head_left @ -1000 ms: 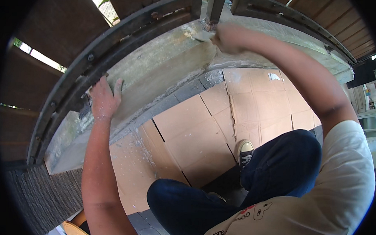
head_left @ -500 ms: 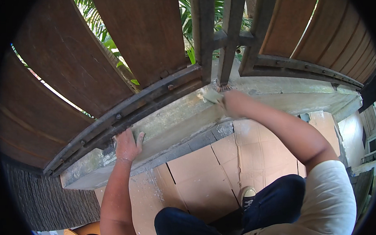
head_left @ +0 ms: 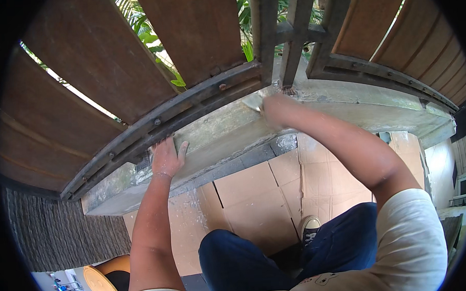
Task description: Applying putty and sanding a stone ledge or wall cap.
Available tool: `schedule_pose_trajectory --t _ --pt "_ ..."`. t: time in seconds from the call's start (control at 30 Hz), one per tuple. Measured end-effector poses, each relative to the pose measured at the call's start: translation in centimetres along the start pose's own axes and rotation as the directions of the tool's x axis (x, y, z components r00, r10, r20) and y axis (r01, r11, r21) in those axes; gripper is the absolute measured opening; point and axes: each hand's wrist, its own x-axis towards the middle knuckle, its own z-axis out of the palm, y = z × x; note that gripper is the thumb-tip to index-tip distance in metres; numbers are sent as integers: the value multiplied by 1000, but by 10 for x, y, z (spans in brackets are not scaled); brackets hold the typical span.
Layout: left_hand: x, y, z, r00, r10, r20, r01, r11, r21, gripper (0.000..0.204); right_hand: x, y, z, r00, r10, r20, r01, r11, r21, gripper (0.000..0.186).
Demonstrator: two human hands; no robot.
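Note:
My right hand [head_left: 279,111], blurred by motion, is closed on a flat, pale piece with a broad edge [head_left: 253,102], like a scraper blade; its exact kind is unclear. That piece meets the top of a weathered concrete ledge [head_left: 212,124], just left of the foot of a metal gate post [head_left: 291,56]. Further left, my left hand [head_left: 166,157] rests open on the same ledge, thumb spread, its fingertips by the lower metal rail [head_left: 158,121]. It holds nothing that I can see.
Wide brown wooden slats [head_left: 193,34] rise behind the ledge, with green plants [head_left: 247,50] between them. Flattened cardboard [head_left: 255,206] with pale flecks covers the floor, where my shoe [head_left: 310,229] stands. A yellow round-rimmed object [head_left: 102,284] lies at lower left, near a dark ridged surface [head_left: 61,231].
The view has shifted slightly, so the gate and ledge appear further right. My right hand has moved a little left along the ledge with the pale piece. My left hand stays put.

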Motion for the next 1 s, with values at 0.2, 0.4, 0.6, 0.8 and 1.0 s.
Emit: schedule_pose_trajectory --t 0.2,0.4,0.6,0.8,1.0 --pt "-3 2 -9 1000 11 6 -11 997 -78 65 -5 -5 -8 979 -10 202 24 997 -68 27" --pt "-10 -6 3 997 16 -73 -19 999 -41 62 -8 -13 5 992 -13 129 22 998 -65 30" --pt "-1 5 6 989 48 -142 -54 998 -39 61 11 -6 -7 994 27 108 -12 991 -133 37" --pt "-14 -14 0 995 18 -100 -22 999 -44 58 -14 -26 -6 986 -60 157 83 986 -141 34" --pt "3 4 7 991 42 -127 -54 995 -88 57 34 -13 -12 987 129 99 -117 985 -126 31"
